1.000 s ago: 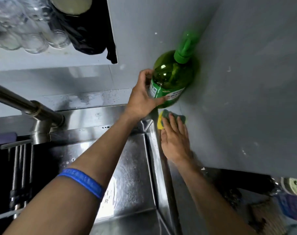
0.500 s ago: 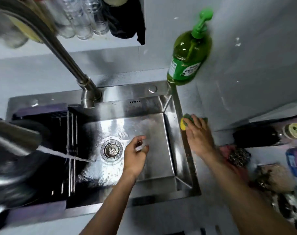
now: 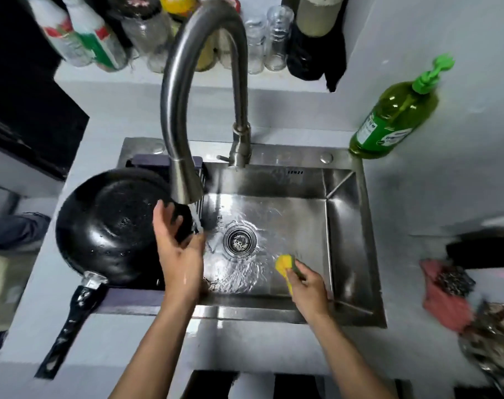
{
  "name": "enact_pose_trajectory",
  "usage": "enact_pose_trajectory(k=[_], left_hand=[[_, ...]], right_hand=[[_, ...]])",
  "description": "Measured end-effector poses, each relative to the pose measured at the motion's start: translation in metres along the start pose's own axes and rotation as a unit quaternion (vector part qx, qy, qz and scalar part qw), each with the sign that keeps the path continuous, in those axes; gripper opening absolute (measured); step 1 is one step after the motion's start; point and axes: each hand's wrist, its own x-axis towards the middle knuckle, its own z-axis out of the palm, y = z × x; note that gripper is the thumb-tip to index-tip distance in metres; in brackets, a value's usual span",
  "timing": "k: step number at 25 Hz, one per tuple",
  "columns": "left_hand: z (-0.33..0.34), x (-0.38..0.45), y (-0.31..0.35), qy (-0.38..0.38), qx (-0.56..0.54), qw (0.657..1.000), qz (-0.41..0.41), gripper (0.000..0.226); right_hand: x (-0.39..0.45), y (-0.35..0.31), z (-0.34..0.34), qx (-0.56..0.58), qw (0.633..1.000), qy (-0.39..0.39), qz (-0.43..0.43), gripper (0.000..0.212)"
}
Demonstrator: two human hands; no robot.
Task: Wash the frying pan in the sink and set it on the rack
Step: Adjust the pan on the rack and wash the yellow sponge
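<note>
Head view: pan [image 3: 109,226] sits wet, bottom up, on the rack [image 3: 199,168] at the sink's [image 3: 348,226] left. My left hand [image 3: 178,254] hangs loose under the running tap [image 3: 187,110]; my right hand [image 3: 310,289] grips the sponge [image 3: 285,264]. Scrubbing looks unfinished (a guess).

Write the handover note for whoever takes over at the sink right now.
Left hand: open, at the frying pan's rim, under the running faucet.
Right hand: gripping the yellow-green sponge over the sink basin.
Pan: on the rack at the sink's left, handle toward the front, beaded with water.
Dish soap bottle: back right corner.
Done: sponge fetched, water on.
Left: scrub, rinse, rack the pan.
</note>
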Motion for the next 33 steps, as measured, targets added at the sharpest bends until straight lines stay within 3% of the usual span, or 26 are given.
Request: enact_pose_trajectory(k=[2,4,6,9,11,13,15,17,18,20,23,24,26,28,30,31,33], left_hand=[[0.007,0.016,0.022,-0.062,0.019,0.994,0.086,0.091],[0.007,0.021,0.029,-0.079,0.049,0.99,0.102,0.083],[0.013,0.011,0.025,-0.141,0.081,0.977,0.135,0.076],[0.03,-0.008,0.006,-0.28,0.12,0.938,0.165,0.076],[0.049,-0.006,-0.005,-0.254,0.089,0.961,0.059,0.054],[0.068,-0.005,-0.017,-0.261,0.119,0.958,-0.016,0.031],[0.088,-0.002,-0.031,-0.301,0.171,0.938,-0.003,0.029],[0.104,0.001,-0.04,-0.288,0.231,0.929,0.005,0.035],[0.109,0.003,-0.039,-0.263,0.254,0.931,0.015,0.038],[0.112,0.005,-0.045,-0.21,0.256,0.943,0.024,0.037],[0.103,0.006,-0.045,-0.173,0.208,0.963,-0.002,0.019],[0.104,0.004,-0.041,-0.164,0.135,0.976,-0.044,0.017],[0.104,0.005,-0.034,-0.132,-0.047,0.98,-0.141,0.016],[0.103,0.012,-0.03,-0.122,-0.192,0.952,-0.207,0.023],[0.102,0.018,-0.026,-0.08,-0.288,0.903,-0.309,0.041],[0.103,0.017,-0.026,-0.062,-0.277,0.906,-0.315,0.036],[0.106,0.008,-0.024,-0.068,-0.156,0.942,-0.29,0.019]], right_hand=[[0.0,-0.024,0.028,0.14,0.984,-0.02,0.107,0.021],[-0.003,-0.047,0.043,0.253,0.94,-0.058,0.221,0.021],[-0.004,-0.061,0.04,0.324,0.899,-0.097,0.279,0.03],[0.003,-0.087,0.036,0.389,0.876,-0.13,0.253,0.036],[0.019,-0.103,0.035,0.4,0.879,-0.12,0.228,0.03],[0.034,-0.119,0.036,0.43,0.868,-0.117,0.221,0.033],[0.036,-0.129,0.04,0.488,0.835,-0.116,0.224,0.041],[0.033,-0.125,0.048,0.539,0.807,-0.124,0.207,0.042],[0.031,-0.123,0.049,0.534,0.812,-0.126,0.2,0.041],[0.036,-0.119,0.045,0.457,0.864,-0.1,0.188,0.04],[0.042,-0.125,0.042,0.331,0.926,-0.094,0.155,0.032],[0.042,-0.126,0.042,0.343,0.921,-0.105,0.154,0.031],[0.034,-0.128,0.044,0.454,0.863,-0.146,0.167,0.032],[0.03,-0.129,0.05,0.563,0.795,-0.161,0.155,0.036],[0.036,-0.129,0.052,0.581,0.788,-0.142,0.146,0.046],[0.038,-0.131,0.051,0.547,0.813,-0.124,0.157,0.047],[0.038,-0.133,0.056,0.385,0.905,-0.073,0.168,0.037]])
